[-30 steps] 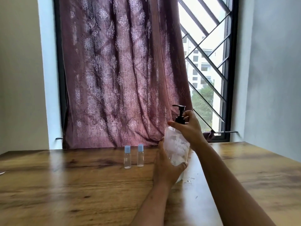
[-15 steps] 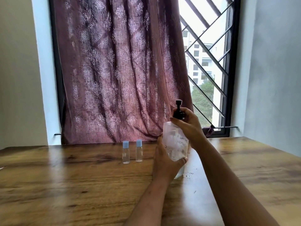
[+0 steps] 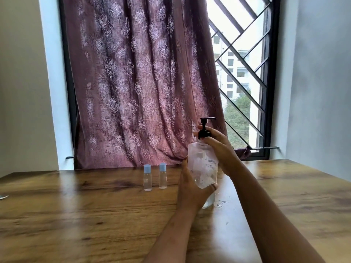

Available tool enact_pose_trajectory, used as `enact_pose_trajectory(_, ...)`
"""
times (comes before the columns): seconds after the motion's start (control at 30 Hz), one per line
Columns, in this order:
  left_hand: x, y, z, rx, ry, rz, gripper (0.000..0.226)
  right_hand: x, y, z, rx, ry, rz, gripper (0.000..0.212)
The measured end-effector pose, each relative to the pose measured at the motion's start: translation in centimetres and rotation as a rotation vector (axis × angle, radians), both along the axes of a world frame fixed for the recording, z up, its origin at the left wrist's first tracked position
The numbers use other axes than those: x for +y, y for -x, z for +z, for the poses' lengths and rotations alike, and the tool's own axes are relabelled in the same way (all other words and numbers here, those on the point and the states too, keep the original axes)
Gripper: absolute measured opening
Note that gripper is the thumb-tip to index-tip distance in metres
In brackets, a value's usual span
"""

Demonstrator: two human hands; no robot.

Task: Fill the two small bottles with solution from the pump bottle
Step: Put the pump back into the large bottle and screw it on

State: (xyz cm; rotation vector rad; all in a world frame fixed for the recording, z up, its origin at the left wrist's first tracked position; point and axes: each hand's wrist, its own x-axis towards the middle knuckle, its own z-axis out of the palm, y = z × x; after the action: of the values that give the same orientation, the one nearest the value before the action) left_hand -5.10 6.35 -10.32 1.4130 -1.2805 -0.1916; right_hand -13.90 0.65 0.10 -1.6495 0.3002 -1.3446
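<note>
A clear pump bottle [image 3: 204,166] with a black pump head [image 3: 204,128] stands on the wooden table [image 3: 76,215], right of centre. My left hand [image 3: 191,188] wraps its lower body from the left. My right hand [image 3: 218,147] grips the black collar at its neck, and the nozzle points right. Two small clear bottles with light blue caps stand side by side to the left, the left one [image 3: 147,177] and the right one [image 3: 162,175]. Both are capped and upright, apart from my hands.
A few wet drops [image 3: 220,205] lie on the table beside the pump bottle's base. A purple patterned curtain [image 3: 136,82] hangs behind the table over a barred window [image 3: 243,73]. A small pale object [image 3: 2,196] shows at the table's left edge.
The pump head has turned: its nozzle pointed left, then toward the camera, and now points right. My right hand twisted at the neck while my left hand kept its hold.
</note>
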Motion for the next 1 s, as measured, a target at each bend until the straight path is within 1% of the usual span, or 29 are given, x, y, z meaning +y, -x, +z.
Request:
enact_pose_trajectory(0.1,-0.02,0.13,0.0,-0.031,0.005,-0.005,0.117,0.12,0.15,0.1,-0.028,-0.003,-0.11,0.026)
enact_pose_trajectory(0.17,0.02,0.26,-0.01,-0.059,0.002,-0.013,0.116,-0.08,0.32,0.16,-0.011,-0.013,-0.194,0.036)
enact_pose_trajectory(0.27,0.09,0.31,0.06,-0.084,0.013,-0.019,0.114,-0.27,0.63,0.16,0.011,0.0,-0.219,0.051)
enact_pose_trajectory(0.33,0.1,0.27,0.04,-0.061,0.015,-0.015,0.115,-0.07,0.5,0.13,0.025,0.027,-0.162,0.047)
enact_pose_trajectory(0.47,0.06,0.09,-0.05,0.002,-0.008,0.016,0.116,0.23,0.22,0.12,0.038,0.022,0.037,0.024)
enact_pose_trajectory(0.53,0.09,0.1,0.0,0.0,-0.008,0.015,0.116,0.11,0.19,0.06,0.012,0.032,0.021,0.02)
enact_pose_trajectory(0.57,0.12,0.16,0.08,-0.012,-0.008,0.011,0.116,-0.01,0.15,0.05,0.007,0.052,-0.046,0.02)
enact_pose_trajectory(0.63,0.16,0.24,0.14,-0.055,-0.013,0.004,0.116,-0.08,0.07,-0.01,-0.001,0.078,-0.225,0.029)
enact_pose_trajectory(0.7,0.19,0.3,0.11,-0.089,-0.01,-0.002,0.116,-0.24,0.12,-0.06,0.002,0.068,-0.359,0.044)
enact_pose_trajectory(0.8,0.25,0.35,0.07,-0.108,-0.005,0.003,0.117,-0.34,0.43,0.02,0.046,0.064,-0.413,0.065)
enact_pose_trajectory(0.83,0.27,0.36,0.09,-0.108,-0.003,0.004,0.116,-0.31,0.46,0.05,0.061,0.068,-0.401,0.069)
enact_pose_trajectory(0.87,0.3,0.36,0.15,-0.103,-0.002,0.001,0.116,-0.24,0.46,0.07,0.075,0.072,-0.375,0.07)
enact_pose_trajectory(0.9,0.31,0.33,0.23,-0.095,-0.002,-0.002,0.115,-0.12,0.37,0.07,0.088,0.081,-0.338,0.063)
enact_pose_trajectory(0.97,0.24,0.21,0.26,-0.074,-0.006,-0.004,0.114,0.21,0.14,0.09,0.099,0.097,-0.214,0.036)
enact_pose_trajectory(1.0,0.29,0.17,0.26,-0.059,-0.011,0.002,0.115,0.43,0.03,0.14,0.094,0.096,-0.138,0.026)
